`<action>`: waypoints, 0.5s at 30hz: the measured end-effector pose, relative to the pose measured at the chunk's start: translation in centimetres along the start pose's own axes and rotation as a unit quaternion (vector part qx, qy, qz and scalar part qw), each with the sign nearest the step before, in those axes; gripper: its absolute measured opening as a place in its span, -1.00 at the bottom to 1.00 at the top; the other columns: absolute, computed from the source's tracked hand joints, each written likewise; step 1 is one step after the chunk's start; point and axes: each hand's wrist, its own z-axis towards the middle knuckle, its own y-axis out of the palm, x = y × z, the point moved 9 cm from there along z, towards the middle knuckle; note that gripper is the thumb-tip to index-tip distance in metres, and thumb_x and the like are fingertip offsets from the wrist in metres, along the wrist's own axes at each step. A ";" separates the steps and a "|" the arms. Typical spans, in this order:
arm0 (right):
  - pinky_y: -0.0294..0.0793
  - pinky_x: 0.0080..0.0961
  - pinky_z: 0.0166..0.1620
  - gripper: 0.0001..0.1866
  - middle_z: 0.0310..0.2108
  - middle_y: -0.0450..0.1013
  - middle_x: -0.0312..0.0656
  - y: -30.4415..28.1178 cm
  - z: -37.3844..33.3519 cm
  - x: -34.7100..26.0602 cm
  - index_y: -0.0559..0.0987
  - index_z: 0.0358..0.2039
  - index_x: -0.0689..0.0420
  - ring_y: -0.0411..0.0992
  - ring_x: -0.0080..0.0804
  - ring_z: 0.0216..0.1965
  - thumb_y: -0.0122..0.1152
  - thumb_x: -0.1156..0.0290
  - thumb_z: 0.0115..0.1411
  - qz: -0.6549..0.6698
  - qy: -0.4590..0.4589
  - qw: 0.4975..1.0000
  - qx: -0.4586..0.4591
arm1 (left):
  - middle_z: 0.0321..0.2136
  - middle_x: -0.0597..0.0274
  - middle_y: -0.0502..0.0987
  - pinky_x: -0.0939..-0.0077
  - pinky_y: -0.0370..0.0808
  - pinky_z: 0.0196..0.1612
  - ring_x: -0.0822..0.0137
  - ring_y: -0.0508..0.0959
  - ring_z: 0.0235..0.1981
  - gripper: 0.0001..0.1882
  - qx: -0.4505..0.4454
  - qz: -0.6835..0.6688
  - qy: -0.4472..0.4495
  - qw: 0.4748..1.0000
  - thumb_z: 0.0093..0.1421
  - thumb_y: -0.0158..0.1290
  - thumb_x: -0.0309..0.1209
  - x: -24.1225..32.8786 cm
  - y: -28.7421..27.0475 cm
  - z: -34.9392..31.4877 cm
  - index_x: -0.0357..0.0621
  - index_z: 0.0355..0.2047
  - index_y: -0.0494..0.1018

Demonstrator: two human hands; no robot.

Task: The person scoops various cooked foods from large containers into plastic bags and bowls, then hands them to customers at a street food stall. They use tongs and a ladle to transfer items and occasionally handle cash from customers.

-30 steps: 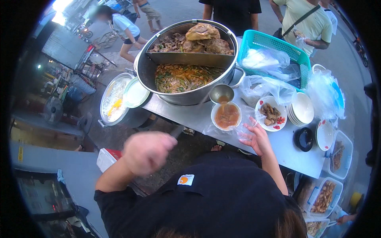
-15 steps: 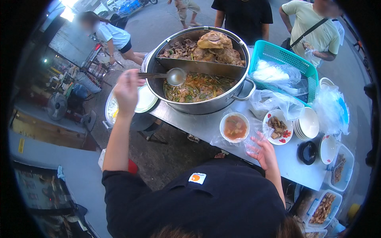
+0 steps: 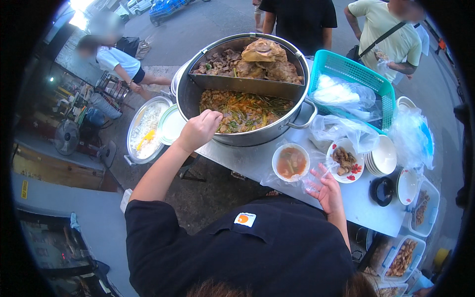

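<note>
My left hand (image 3: pixel 202 129) is closed over the near left rim of a large steel pot (image 3: pixel 257 137). The ladle seen in it earlier is hidden behind the hand. A divider (image 3: pixel 247 84) splits the pot: stew with green vegetables (image 3: pixel 247 109) lies in the near half, meat and a big bony chunk (image 3: pixel 265 50) in the far half. My right hand (image 3: pixel 327 190) has its fingers apart, beside a white bowl of reddish soup (image 3: pixel 291 162). Clear plastic lies around that bowl, by my fingers; whether they touch it I cannot tell.
A flowered bowl of meat (image 3: pixel 344 161), stacked white bowls (image 3: pixel 384 154) and a black dish (image 3: pixel 382 191) stand to the right. Behind them sits a teal basket (image 3: pixel 388 94) with plastic bags. A rice pot (image 3: pixel 143 128) with its lid (image 3: pixel 170 124) is at left. People stand beyond the table.
My left hand has moved right and down to the pot's rim, and the ladle has gone out of sight. The right hand has barely moved. At left, a person has shifted farther left.
</note>
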 end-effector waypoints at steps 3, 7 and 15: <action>0.56 -0.26 -0.19 -0.31 0.08 0.22 -0.02 0.0 0.2 -0.2 0.07 0.24 0.15 0.43 -0.14 -0.11 0.02 0.41 0.09 -0.001 -0.001 1.000 0.000 | -0.52 0.12 0.49 0.52 0.50 -0.52 0.29 0.55 -0.57 -0.90 0.032 -0.049 -0.062 0.996 0.17 0.02 -0.50 -0.4 -1.3 0.4 -0.31 -0.36 0.41; 0.58 -0.28 -0.20 -0.32 0.06 0.25 -0.01 -0.4 0.3 -0.5 0.10 0.22 0.13 0.46 -0.18 -0.14 0.02 0.34 0.07 -0.024 -0.015 1.000 0.007 | -0.60 0.14 0.53 0.61 0.50 -0.51 0.43 0.58 -0.59 -0.82 0.102 -0.133 -0.225 0.960 0.26 -0.05 -0.42 -4.4 -2.8 -0.3 -0.35 -0.32 0.42; 0.57 -0.29 -0.19 -0.32 0.07 0.25 -0.01 -1.0 0.0 -0.3 0.09 0.23 0.14 0.45 -0.18 -0.13 0.02 0.36 0.08 -0.016 -0.014 1.000 0.011 | -0.53 0.07 0.51 0.49 0.48 -0.55 0.29 0.56 -0.59 -0.88 0.106 -0.028 -0.156 0.982 0.21 0.00 -0.47 -4.8 -2.4 -0.6 -0.32 -0.37 0.40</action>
